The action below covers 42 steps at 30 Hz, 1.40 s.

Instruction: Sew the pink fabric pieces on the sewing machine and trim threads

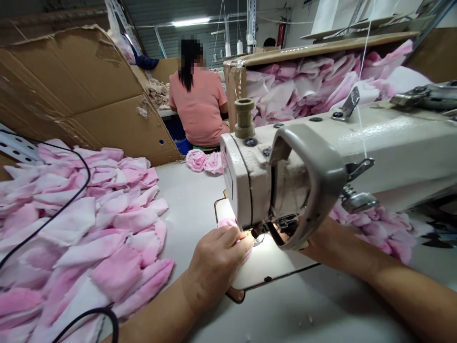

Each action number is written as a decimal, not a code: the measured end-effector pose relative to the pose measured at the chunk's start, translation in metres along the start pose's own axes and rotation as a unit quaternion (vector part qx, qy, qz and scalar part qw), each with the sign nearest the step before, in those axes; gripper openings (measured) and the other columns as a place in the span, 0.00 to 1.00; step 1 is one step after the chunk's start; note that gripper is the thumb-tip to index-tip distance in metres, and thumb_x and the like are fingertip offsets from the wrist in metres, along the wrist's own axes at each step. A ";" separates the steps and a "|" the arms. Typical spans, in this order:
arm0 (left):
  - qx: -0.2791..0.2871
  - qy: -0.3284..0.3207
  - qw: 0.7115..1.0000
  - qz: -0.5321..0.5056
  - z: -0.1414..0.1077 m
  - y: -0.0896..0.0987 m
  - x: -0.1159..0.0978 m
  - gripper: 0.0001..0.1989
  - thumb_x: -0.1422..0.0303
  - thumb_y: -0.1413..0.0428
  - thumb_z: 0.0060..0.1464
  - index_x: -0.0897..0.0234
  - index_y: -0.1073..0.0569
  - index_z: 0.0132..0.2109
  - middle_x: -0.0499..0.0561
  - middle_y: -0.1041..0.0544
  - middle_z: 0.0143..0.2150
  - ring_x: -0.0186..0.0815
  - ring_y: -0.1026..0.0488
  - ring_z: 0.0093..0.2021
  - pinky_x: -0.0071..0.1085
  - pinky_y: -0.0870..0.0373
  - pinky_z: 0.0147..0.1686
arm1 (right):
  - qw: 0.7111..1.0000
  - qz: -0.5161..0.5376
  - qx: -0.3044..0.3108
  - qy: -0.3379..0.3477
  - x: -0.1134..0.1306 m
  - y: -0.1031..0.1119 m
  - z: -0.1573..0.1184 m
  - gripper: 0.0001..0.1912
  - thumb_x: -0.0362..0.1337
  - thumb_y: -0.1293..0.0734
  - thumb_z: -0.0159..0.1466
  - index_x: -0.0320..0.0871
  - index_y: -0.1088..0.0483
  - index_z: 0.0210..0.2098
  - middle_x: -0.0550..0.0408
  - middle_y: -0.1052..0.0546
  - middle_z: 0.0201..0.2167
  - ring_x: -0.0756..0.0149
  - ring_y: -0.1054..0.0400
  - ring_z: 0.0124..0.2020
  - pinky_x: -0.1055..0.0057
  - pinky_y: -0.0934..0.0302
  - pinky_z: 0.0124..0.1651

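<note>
Running apparently sideways, pink fabric (pixel 227 222) beneath the left hand (pixel 217 257)

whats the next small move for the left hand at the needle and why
Probably feed the pink fabric slowly with the left hand, fingertips back a little, since they pinch it right beside the lit needle area of the sewing machine.
</note>
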<state>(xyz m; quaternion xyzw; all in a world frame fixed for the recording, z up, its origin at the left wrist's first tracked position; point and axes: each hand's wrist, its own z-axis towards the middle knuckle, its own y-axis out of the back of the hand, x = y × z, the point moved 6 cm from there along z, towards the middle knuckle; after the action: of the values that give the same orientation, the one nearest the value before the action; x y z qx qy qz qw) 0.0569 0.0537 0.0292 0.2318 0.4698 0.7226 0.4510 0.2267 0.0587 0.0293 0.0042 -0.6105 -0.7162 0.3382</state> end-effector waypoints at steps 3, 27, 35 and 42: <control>-0.029 0.018 0.999 -0.017 -0.003 0.004 0.001 0.10 0.72 0.52 0.63 0.61 0.26 0.41 0.49 0.24 0.34 0.35 0.27 0.34 0.31 0.29 0.37 | 0.999 0.020 0.029 0.000 0.000 -0.001 0.000 0.11 0.29 0.37 0.61 0.44 0.32 0.22 0.58 0.31 0.19 0.68 0.36 0.23 0.72 0.43 0.29; -0.039 -0.010 0.999 0.036 0.001 0.003 -0.012 0.11 0.75 0.54 0.62 0.65 0.27 0.41 0.51 0.23 0.36 0.36 0.26 0.37 0.33 0.25 0.42 | 1.000 0.020 0.012 0.008 0.008 -0.009 -0.004 0.08 0.26 0.36 0.59 0.43 0.29 0.28 0.54 0.26 0.25 0.63 0.31 0.29 0.71 0.41 0.32; 0.040 0.002 0.994 0.102 0.002 -0.011 -0.013 0.10 0.74 0.53 0.61 0.64 0.29 0.33 0.52 0.27 0.31 0.38 0.28 0.34 0.36 0.27 0.35 | 1.000 0.008 0.012 0.027 0.005 -0.015 -0.004 0.10 0.25 0.38 0.59 0.41 0.31 0.25 0.50 0.24 0.31 0.62 0.31 0.32 0.68 0.40 0.35; 0.019 -0.005 0.994 0.111 0.002 -0.012 -0.014 0.09 0.74 0.53 0.60 0.65 0.27 0.40 0.53 0.27 0.31 0.41 0.27 0.34 0.37 0.27 0.34 | 0.999 -0.042 -0.011 0.030 0.002 -0.019 -0.001 0.10 0.26 0.38 0.60 0.41 0.30 0.24 0.51 0.26 0.25 0.63 0.32 0.27 0.67 0.39 0.35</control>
<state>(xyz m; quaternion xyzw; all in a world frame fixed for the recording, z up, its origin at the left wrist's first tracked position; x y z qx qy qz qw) 0.0701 0.0446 0.0207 0.2943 0.4525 0.7583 0.3656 0.2164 0.0570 0.0137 0.0478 -0.5913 -0.7360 0.3261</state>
